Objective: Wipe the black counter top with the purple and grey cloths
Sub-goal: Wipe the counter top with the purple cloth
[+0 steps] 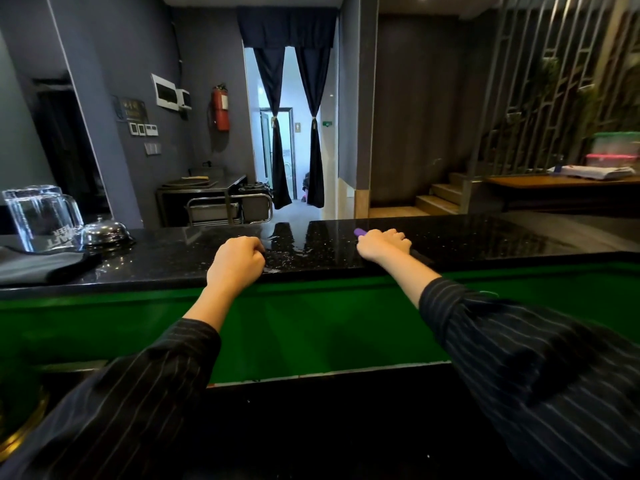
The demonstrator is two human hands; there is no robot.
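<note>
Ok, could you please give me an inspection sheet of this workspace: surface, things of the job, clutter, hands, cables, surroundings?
Surface: black speckled stone counter top, glossy, with wet streaks between the hands.
Job's things: purple cloth, only a tip shows beyond the right hand; grey cloth not made out.
Clutter: clear glass mugs, silver dome bell and grey folded fabric, all at the left end.
Hands: left hand curled at the front edge, grip hidden; right hand grips the purple cloth.
Cables: nothing seen on the counter.
Surroundings: red fire extinguisher on the grey wall; dark tied curtains at a doorway; steel trolley; wooden steps.
</note>
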